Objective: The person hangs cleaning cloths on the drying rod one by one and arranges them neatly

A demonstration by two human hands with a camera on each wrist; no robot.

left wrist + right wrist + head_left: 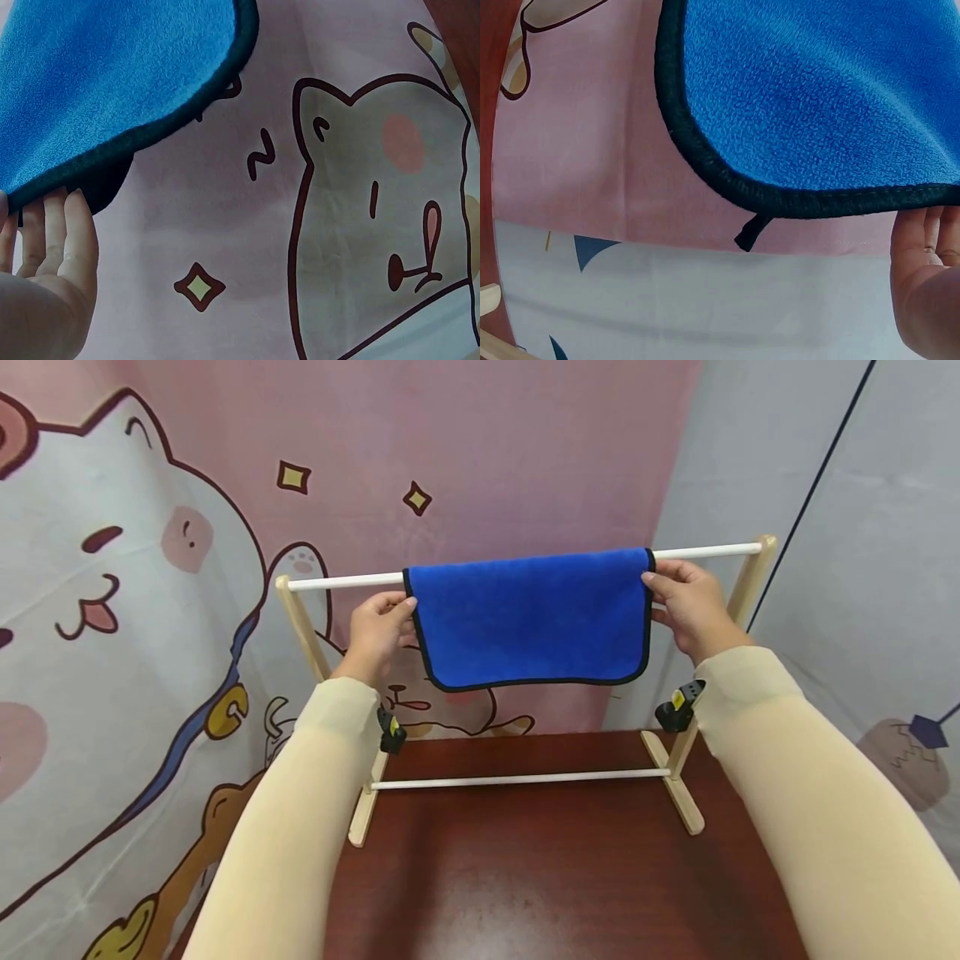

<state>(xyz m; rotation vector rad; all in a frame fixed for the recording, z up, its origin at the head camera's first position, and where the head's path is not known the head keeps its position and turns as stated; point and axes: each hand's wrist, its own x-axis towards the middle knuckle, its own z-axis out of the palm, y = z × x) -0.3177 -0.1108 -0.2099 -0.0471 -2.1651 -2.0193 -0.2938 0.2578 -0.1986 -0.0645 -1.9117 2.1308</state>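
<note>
A blue towel (532,618) with black edging hangs folded over the white top rod (712,551) of a wooden rack, its front flap facing me. My left hand (380,631) pinches the towel's left edge just below the rod, thumb in front and other fingers behind. On the opposite side my right hand (693,606) holds the right edge the same way, close under the rod. In the left wrist view, fingers (56,232) reach behind the black border. The right wrist view shows a rounded lower corner and a small black loop (751,232) sticking out.
The rack's wooden uprights (750,581) stand on feet (678,793) on a dark red-brown table (525,877), joined low down by a second white rod (517,779). Behind hangs a pink and white cartoon-printed cloth (525,460). Small black cameras (678,706) sit at both wrists.
</note>
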